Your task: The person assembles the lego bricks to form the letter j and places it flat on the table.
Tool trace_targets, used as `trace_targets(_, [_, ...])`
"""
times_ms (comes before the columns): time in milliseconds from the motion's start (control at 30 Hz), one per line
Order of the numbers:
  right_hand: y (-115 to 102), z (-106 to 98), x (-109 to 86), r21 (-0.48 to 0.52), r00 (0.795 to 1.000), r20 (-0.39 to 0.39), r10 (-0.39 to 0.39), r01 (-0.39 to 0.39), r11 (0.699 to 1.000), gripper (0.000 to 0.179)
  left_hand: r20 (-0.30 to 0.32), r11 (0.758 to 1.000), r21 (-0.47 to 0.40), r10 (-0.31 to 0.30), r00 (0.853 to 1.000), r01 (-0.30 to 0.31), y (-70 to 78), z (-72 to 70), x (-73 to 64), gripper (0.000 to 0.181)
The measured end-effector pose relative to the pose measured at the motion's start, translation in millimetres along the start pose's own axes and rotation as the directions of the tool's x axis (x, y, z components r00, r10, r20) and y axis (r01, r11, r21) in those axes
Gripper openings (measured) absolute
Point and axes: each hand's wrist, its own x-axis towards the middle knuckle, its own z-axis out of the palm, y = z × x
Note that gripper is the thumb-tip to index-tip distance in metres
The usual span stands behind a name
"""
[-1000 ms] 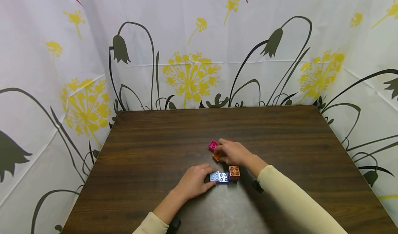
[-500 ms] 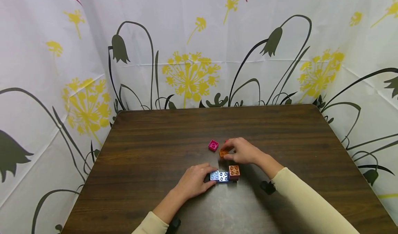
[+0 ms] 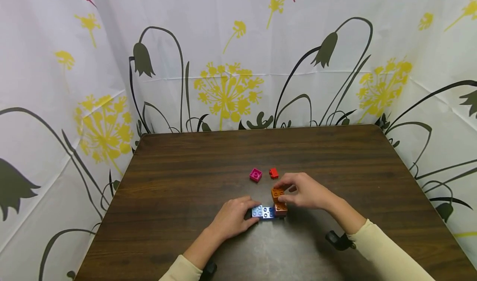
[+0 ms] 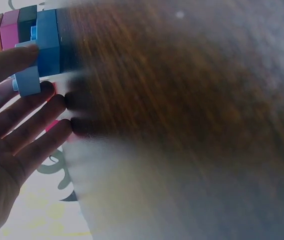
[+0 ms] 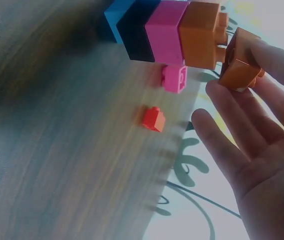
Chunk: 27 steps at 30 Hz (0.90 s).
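My left hand [image 3: 232, 216] pinches the light blue brick [image 4: 29, 77] at the left end of a joined toy-brick build, thumb on one side and fingers on the other. A darker blue brick [image 4: 48, 45] adjoins it. At the build's right end rises a stack, seen in the right wrist view as a black brick [image 5: 137, 30], a pink brick [image 5: 166, 32] and an orange brick [image 5: 198, 35] on top. Between thumb and fingers, my right hand [image 3: 307, 192] holds another orange brick [image 5: 241, 60], tilted, right at the studs of the stack's top brick.
Beyond the build, a loose magenta brick [image 3: 255, 175] and a small red brick [image 3: 273, 173] lie on the dark wood table [image 3: 179, 169]. A flower-printed curtain [image 3: 238, 44] hangs along the table's far edge and sides.
My right hand has carried the orange brick from beside the magenta brick rightward and toward me, over the stack. The red brick has come into full sight. My left hand has stayed put.
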Motion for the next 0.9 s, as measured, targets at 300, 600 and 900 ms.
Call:
trace_targets(300, [-8, 3, -16.4, -0.061, 0.999, -0.012, -0.033, 0.033, 0.998, 0.029, -0.029, 1.000, 0.001, 0.019, 0.999, -0.019, 0.1, -0.1, -0.8, 0.037])
trace_targets(600, [-11, 10, -24.0, -0.091, 0.996, -0.068, -0.055, 0.049, 0.995, 0.031, -0.029, 1.000, 0.004, 0.013, 0.999, -0.013, 1.3, -0.2, -1.6, 0.038])
trace_targets(900, [-14, 15, -26.1, -0.199, 0.989, -0.136, -0.058, 0.030, 0.980, 0.031, -0.026, 1.000, -0.003, 0.011, 1.000, -0.011, 1.3, 0.4, -2.5, 0.038])
